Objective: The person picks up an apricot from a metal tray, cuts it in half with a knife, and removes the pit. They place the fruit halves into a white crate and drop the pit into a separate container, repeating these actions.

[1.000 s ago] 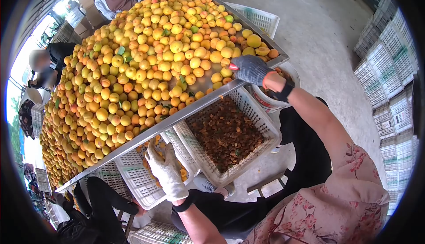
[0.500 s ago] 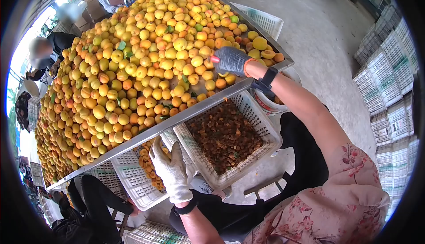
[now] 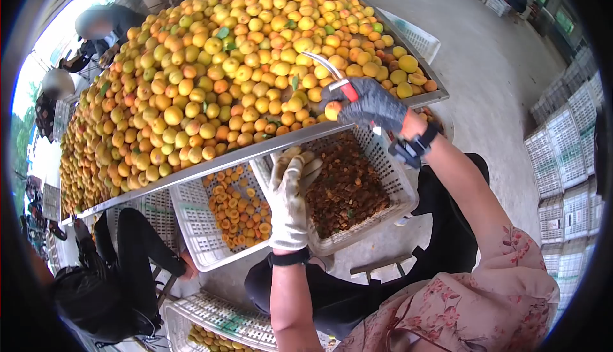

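The apricot (image 3: 332, 110) sat over the front edge of the table (image 3: 255, 153), clamped with a red-handled knife (image 3: 336, 78) in our right hand (image 3: 370, 104); our left hand (image 3: 290, 198) hung above the pit crate (image 3: 396, 186), fingers loosely apart

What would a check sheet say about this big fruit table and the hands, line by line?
Surface: metal table, heaped with yellow-orange apricots.
Job's things: curved knife with a red handle and one apricot, both in the right hand; crate of pits; crate of halved fruit beside it.
Clutter: green leaves among the fruit; another crate low on the floor.
Hands: right hand in a dark glove, closed; left hand in a white glove, open above the two crates' shared edge.
Cables: nothing seen.
Surroundings: concrete floor, stacked crates, a person in black alongside.
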